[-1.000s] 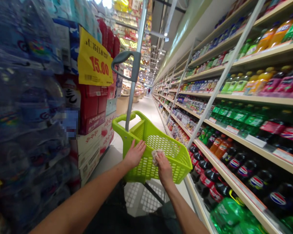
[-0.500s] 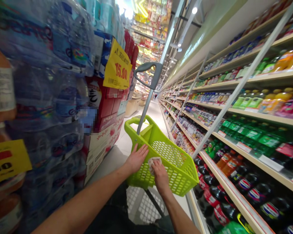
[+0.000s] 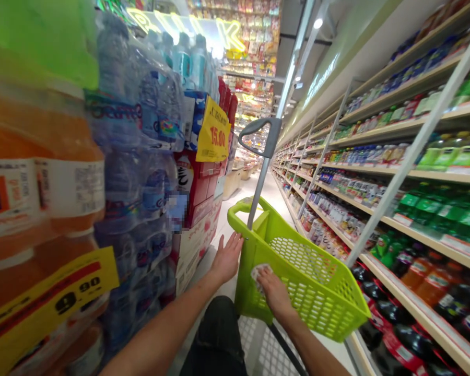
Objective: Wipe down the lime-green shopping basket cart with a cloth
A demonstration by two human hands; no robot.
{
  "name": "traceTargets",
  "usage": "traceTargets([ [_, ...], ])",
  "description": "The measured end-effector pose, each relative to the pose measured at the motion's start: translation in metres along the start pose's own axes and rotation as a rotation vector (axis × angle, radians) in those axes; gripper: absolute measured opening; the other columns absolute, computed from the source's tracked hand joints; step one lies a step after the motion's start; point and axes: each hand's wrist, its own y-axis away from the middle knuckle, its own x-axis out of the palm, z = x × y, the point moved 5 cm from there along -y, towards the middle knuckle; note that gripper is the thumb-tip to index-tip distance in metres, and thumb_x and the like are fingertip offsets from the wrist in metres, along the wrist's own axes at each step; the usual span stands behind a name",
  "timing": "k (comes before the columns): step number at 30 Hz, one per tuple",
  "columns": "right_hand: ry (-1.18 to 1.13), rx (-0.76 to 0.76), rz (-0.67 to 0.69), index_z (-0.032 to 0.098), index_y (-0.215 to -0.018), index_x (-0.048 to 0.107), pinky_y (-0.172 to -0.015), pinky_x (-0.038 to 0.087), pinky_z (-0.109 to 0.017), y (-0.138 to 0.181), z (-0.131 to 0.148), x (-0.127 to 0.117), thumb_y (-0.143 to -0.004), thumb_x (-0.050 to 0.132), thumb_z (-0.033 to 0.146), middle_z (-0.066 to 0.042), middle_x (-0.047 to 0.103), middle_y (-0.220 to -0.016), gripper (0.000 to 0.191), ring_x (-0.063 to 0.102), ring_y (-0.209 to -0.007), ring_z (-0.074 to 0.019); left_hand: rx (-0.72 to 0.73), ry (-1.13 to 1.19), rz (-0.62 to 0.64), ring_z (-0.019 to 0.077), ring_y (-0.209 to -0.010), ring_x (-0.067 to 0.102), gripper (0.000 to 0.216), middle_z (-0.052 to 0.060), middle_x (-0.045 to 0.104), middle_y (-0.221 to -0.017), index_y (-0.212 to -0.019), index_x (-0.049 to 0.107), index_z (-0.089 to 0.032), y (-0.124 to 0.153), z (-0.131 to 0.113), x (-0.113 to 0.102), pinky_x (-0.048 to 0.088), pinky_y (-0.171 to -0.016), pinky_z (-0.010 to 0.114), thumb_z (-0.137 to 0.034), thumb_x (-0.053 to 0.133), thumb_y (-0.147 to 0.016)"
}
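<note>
While right hand (image 3: 278, 295) grips pale cloth (image 3: 255, 274) under fingers, left hand (image 3: 226, 262) has fingers straightened. Green basket (image 3: 253, 305) behind cloth, beside left fingertips.

I find the aisle brightly lit from overhead, with a ceiling lamp (image 3: 318, 23) and a glowing yellow sign (image 3: 196, 26) flaring near white, and the distant floor (image 3: 258, 183) washed pale. Light on the green basket (image 3: 297, 277) is even, with a soft, mottled shadow on the floor beneath. I record wide-angle stretching towards the edges, shelf uprights (image 3: 415, 138) leaning steeply, orange bottles (image 3: 68, 193) at left smeared, and one pixelated patch (image 3: 177, 211).
</note>
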Motion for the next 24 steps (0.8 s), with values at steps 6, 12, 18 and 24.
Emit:
traceTargets([
  [6,-0.065,-0.015,-0.164,0.023,-0.111,0.056,-0.098,0.035,-0.041,-0.076,0.024,-0.018,-0.083,0.038,0.010,-0.003,0.054,-0.122,0.036,0.039,-0.121,-0.0188,-0.130,-0.077,-0.026,0.0226,-0.132,0.012,0.066,0.012,0.022,-0.143,-0.133,0.023,-0.008,-0.002,0.031,-0.003,0.010,-0.106,0.049,-0.014,0.039,-0.069],
  [12,-0.057,-0.089,-0.063,0.022,-0.099,0.063,-0.089,0.044,-0.033,-0.071,0.045,0.007,-0.082,0.044,0.010,-0.005,0.065,-0.103,0.028,0.055,-0.102,-0.0172,-0.116,-0.129,-0.016,0.0243,-0.132,0.014,0.068,0.013,0.021,-0.143,-0.134,0.019,-0.007,-0.004,0.044,-0.007,0.008,-0.105,0.051,-0.017,0.040,-0.070],
  [18,-0.051,-0.041,-0.160,0.019,-0.109,0.058,-0.100,0.035,-0.037,-0.109,0.040,-0.004,-0.082,0.046,0.013,-0.006,0.054,-0.121,0.029,0.040,-0.120,-0.0187,-0.126,-0.167,0.002,0.0257,-0.132,0.014,0.067,0.013,0.021,-0.143,-0.133,0.023,-0.008,-0.016,0.049,-0.017,0.013,-0.104,0.051,-0.017,0.040,-0.070],
  [24,-0.030,-0.161,-0.122,0.020,-0.094,0.064,-0.093,0.042,-0.029,-0.102,0.046,-0.013,-0.080,0.050,0.011,-0.003,0.065,-0.102,0.022,0.054,-0.104,-0.0150,-0.095,-0.145,-0.095,0.0246,-0.132,0.016,0.062,0.013,0.022,-0.143,-0.132,0.024,-0.007,-0.035,0.044,-0.040,0.017,-0.104,0.051,-0.016,0.038,-0.072],
])
